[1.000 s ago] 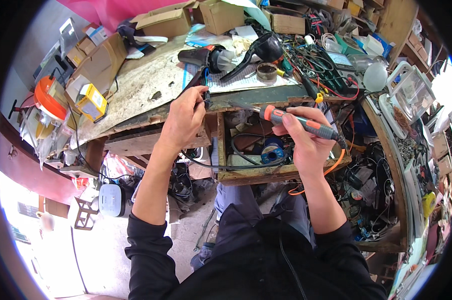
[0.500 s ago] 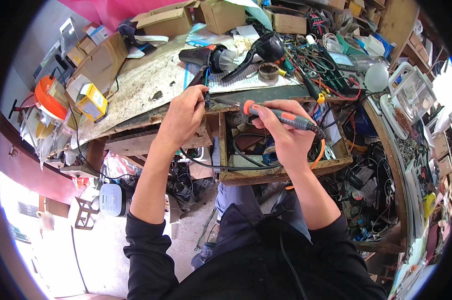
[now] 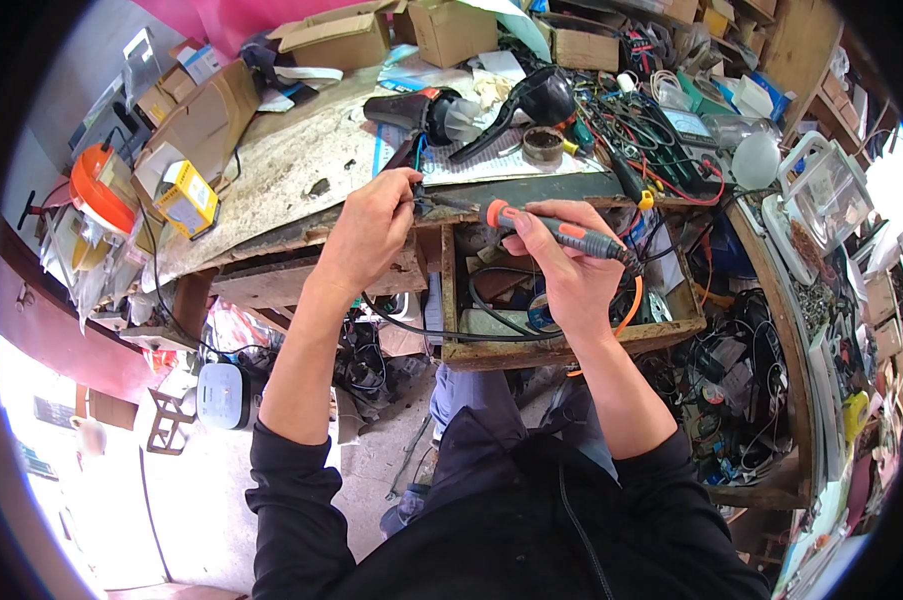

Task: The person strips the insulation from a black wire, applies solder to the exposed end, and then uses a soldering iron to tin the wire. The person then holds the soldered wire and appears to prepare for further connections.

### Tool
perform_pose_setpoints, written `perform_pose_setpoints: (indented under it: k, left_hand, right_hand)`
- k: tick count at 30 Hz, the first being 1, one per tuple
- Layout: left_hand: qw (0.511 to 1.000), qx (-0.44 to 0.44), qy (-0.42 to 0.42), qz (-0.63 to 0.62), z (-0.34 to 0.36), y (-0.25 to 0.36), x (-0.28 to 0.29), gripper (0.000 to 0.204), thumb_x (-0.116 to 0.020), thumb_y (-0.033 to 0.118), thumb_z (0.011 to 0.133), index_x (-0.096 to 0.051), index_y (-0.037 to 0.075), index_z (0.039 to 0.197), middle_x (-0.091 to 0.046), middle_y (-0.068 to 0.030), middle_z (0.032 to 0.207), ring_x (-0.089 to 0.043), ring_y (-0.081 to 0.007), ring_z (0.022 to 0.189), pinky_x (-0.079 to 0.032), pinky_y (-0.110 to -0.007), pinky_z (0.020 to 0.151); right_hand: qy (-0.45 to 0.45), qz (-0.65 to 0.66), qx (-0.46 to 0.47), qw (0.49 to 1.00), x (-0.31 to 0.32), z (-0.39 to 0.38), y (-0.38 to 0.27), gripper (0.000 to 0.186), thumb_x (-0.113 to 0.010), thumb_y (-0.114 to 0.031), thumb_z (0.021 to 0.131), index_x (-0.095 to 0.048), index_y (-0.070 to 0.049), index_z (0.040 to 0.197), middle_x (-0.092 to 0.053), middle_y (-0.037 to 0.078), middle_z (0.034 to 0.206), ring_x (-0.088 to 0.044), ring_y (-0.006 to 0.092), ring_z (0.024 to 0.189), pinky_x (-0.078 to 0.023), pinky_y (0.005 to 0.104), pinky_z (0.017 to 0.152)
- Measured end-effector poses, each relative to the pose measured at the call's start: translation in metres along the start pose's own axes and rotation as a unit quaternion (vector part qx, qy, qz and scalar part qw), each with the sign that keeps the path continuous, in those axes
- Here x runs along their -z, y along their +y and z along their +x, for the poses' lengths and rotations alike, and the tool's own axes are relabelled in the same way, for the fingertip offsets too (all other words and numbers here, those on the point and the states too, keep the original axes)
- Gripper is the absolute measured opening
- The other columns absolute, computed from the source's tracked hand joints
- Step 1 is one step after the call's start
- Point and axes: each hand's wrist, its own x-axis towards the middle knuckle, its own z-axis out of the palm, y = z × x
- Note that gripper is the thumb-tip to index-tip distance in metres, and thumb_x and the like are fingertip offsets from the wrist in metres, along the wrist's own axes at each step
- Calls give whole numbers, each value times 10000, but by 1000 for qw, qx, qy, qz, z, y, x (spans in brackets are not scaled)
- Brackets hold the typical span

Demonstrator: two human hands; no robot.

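Note:
My right hand [image 3: 571,265] is closed around the grey and red handle of a soldering iron [image 3: 561,232], its metal tip pointing left. Just beyond that tip, my left hand [image 3: 371,225] pinches a small dark piece at the bench edge, perhaps a wire end; the fingers hide most of it. Thin blue wires [image 3: 421,152] run up from there to an opened dark appliance, seemingly a hair dryer [image 3: 399,108], with a clear inner part [image 3: 458,120]. Beside it lies a glossy black housing half [image 3: 541,97]. A small round tin [image 3: 543,146] stands to its right.
Below the bench edge, an open wooden drawer [image 3: 571,345] holds cables and parts. A black cable [image 3: 421,330] loops across its front. Tangled test leads [image 3: 661,140] crowd the right side. Cardboard boxes [image 3: 451,32] line the back; a yellow box [image 3: 188,200] stands left.
Both hands keep nearly the same pose, with the iron's tip still close to the left fingers. The whole view has shifted very slightly.

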Motion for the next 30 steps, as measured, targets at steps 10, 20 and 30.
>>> perform_pose_setpoints:
  k: [10,20,30]
  left_hand:
    - [1000,9,-6,-7,1,3,1,82,-571,-7,880,-507,-55,898,-689,-240,1146,-676,-378,964,-519,-397,860]
    - [1000,10,-4,-6,0,3,1,85,-573,-11,880,-504,-57,895,-688,-234,1150,-671,-374,958,-515,-395,864]
    - [1000,11,-3,-8,1,1,0,86,-580,-15,878,-507,-60,889,-689,-231,1145,-672,-358,953,-516,-382,851]
  right_hand:
    - [13,22,-6,1000,0,0,2,165,-749,-39,918,-671,64,1021,-725,138,951,-742,178,774,-629,262,689]
    - [36,35,-45,998,3,4,7,158,-752,-59,919,-632,42,937,-735,160,851,-735,183,689,-617,276,627]
    - [89,77,-111,987,6,13,15,227,-771,-151,915,-589,-34,847,-726,153,788,-718,191,593,-615,313,552]
